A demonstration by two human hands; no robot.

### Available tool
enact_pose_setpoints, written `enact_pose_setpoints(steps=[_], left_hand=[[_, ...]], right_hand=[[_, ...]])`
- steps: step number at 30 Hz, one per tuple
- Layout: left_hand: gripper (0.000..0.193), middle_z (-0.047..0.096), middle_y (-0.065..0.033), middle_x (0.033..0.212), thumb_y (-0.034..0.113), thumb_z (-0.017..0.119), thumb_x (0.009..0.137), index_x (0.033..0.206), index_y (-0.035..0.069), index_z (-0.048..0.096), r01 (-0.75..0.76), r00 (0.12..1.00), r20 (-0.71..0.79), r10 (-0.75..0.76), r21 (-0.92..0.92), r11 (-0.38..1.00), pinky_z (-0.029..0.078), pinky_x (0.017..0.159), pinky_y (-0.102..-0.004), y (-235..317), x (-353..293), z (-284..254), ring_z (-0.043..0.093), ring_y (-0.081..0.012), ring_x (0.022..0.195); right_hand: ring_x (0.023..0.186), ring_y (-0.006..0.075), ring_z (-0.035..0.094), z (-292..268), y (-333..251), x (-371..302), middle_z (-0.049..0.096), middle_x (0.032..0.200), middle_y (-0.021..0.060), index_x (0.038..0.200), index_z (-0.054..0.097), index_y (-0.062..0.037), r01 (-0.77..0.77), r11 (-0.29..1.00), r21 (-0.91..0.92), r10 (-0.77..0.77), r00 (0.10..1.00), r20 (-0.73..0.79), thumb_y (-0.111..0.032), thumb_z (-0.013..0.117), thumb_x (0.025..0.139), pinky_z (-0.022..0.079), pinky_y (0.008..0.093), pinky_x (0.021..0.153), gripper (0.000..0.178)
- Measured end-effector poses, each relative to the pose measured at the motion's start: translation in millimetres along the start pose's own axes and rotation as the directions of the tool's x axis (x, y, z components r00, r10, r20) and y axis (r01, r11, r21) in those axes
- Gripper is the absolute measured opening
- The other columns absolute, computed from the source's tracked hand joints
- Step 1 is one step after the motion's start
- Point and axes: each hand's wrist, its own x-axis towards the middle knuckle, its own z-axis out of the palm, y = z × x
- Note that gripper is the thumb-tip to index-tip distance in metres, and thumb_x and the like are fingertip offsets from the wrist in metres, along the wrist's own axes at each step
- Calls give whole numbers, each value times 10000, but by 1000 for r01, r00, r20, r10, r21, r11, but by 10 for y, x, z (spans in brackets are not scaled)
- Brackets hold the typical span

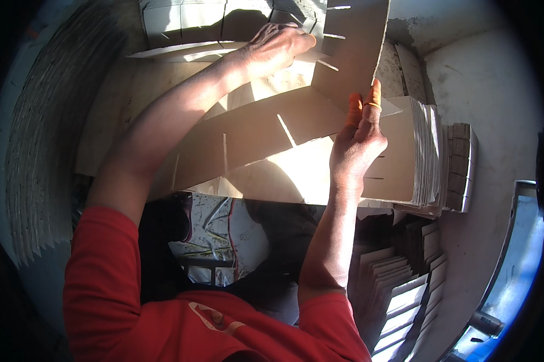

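Forward, the left hand (279,46) curls, its hold unclear, while the right hand (359,145) pinches slotted cardboard (358,54) nearer the body.

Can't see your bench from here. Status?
Right hand gripping slotted cardboard. Left hand nearby, curled, hold unclear. Cardboard stack close on the right, could crowd.

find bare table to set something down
Bare tabletop shows between the tall left cardboard stack and the left forearm, plus a wedge between the slotted cardboard strip and the table's front edge. Crowded: right, by sheet stack; back, by slotted pile.
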Motion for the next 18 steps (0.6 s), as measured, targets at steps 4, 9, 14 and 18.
enact_pose_setpoints(steps=[4, 9, 14, 18], left_hand=[[92, 490, -111, 644, -57, 545, 712, 722, 8, 481, -44, 998, -61, 35, -148, 988, 427, 558, -402, 210, -7, -52, 548, -282, 672], [223, 512, -100, 704, -9, 666, 602, 763, 11, 513, -76, 993, 71, 94, -224, 972, 438, 609, -388, 516, -79, -233, 548, -277, 722], [193, 549, -105, 719, 62, 716, 697, 776, 7, 549, 30, 984, 177, 18, -264, 964, 465, 641, -357, 545, -125, -270, 574, -264, 741], [411, 601, -137, 770, 296, 797, 682, 807, -22, 569, 350, 899, 389, -202, -358, 866, 467, 667, -349, 432, 233, -581, 595, -199, 732]], right_hand=[[764, 225, 700, 3, 52, -21, 670, 1034, 191, 1431, 319, -43, -66, 994, -89, 71, 996, 55, -45, 526, 937, 559, 296, 629, 536], [572, 220, 657, 6, -1, -36, 686, 825, 160, 1501, 146, -142, -287, 926, -247, 343, 912, 226, -110, 530, 945, 529, 326, 535, 676], [623, 268, 678, 87, 126, -102, 686, 873, 171, 1458, 265, -105, -275, 913, -302, 364, 884, 292, -105, 538, 936, 533, 347, 549, 589], [845, 272, 689, 63, 118, -111, 610, 1187, 148, 1410, 339, -86, -283, 938, -199, 324, 920, 221, -59, 525, 934, 559, 335, 682, 512]])
